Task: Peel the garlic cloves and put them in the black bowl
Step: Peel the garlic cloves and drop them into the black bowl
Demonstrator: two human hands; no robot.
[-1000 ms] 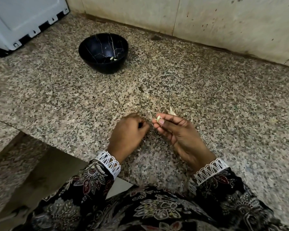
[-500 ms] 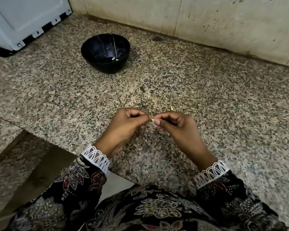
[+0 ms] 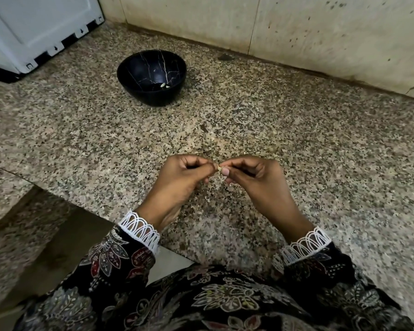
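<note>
no readable text, labels, brands or numbers anywhere

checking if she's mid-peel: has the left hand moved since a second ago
Yes. The left hand has lifted off the granite counter and now meets the right hand at the garlic clove.

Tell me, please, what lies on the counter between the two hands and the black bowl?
In the head view, only bare speckled counter lies between the hands and the black bowl, apart from one small dark speck.
</note>
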